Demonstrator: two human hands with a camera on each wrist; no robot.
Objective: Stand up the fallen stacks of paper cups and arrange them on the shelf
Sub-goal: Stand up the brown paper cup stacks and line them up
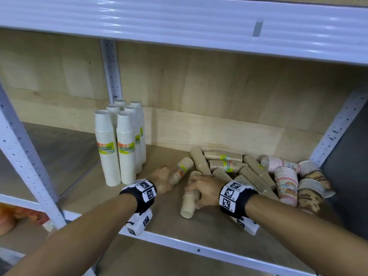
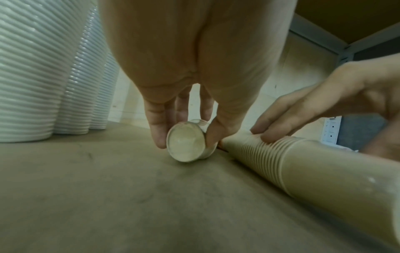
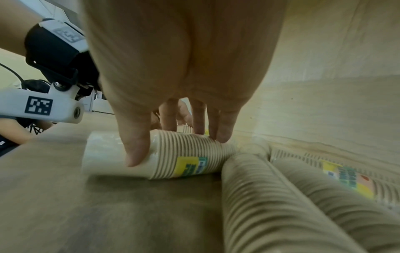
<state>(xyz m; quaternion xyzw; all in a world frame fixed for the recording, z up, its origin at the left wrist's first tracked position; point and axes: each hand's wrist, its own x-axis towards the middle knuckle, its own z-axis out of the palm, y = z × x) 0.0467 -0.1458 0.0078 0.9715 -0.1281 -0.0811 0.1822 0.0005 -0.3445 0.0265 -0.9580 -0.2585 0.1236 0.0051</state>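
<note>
On the wooden shelf board (image 1: 163,222) two tan paper cup stacks lie on their sides. My left hand (image 1: 169,179) (image 2: 186,137) grips the closed bottom end of one wrapped tan stack (image 1: 184,166) (image 2: 186,145), fingers and thumb curled round it. Just to its right, my right hand (image 1: 199,191) (image 3: 179,142) holds the second tan stack (image 1: 190,200) (image 3: 173,154) from above, thumb on one side and fingers on the other. That stack's base points toward the shelf front. Several white cup stacks (image 1: 119,148) (image 2: 32,77) stand upright to the left.
A jumble of fallen tan stacks (image 1: 239,172) (image 3: 270,196) fills the right half, with pink patterned stacks (image 1: 286,182) and brown patterned stacks (image 1: 312,188) at the far right. The upper shelf (image 1: 179,22) hangs overhead. A metal post (image 1: 25,156) stands at the left.
</note>
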